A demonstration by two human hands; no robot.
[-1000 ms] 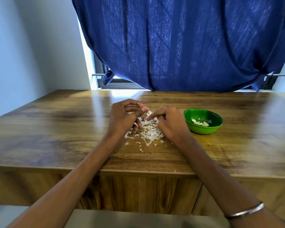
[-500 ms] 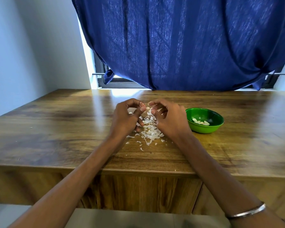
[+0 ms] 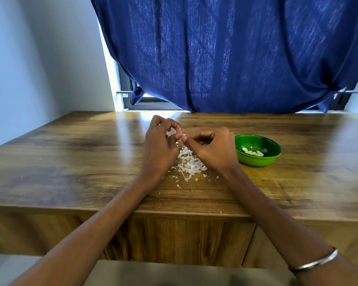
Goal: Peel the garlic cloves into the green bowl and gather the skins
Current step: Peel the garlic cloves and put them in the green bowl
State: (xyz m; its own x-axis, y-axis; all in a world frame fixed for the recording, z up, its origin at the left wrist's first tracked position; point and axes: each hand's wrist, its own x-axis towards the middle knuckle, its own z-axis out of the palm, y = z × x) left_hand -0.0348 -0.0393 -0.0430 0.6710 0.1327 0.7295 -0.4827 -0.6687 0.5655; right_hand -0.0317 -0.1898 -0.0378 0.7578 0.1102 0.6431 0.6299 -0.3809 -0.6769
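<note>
Nearest, both forearms reach in from the bottom edge, which cuts them off; a silver bangle (image 3: 314, 262) circles the right wrist. Past the wooden tabletop (image 3: 70, 172) edge lies a loose heap of white, papery garlic skins (image 3: 189, 165), partly hidden under the hands. Above it the left hand (image 3: 160, 145) curls its fingers round a small pale garlic clove (image 3: 171, 132), mostly hidden, while the right hand (image 3: 213, 148) pinches at it with thumb and forefinger; where skin ends and clove begins is hard to make out. Just right of the hands sits the green bowl (image 3: 256, 161) with a few peeled cloves (image 3: 253, 152) inside. Behind hangs a blue curtain (image 3: 236, 54).
</note>
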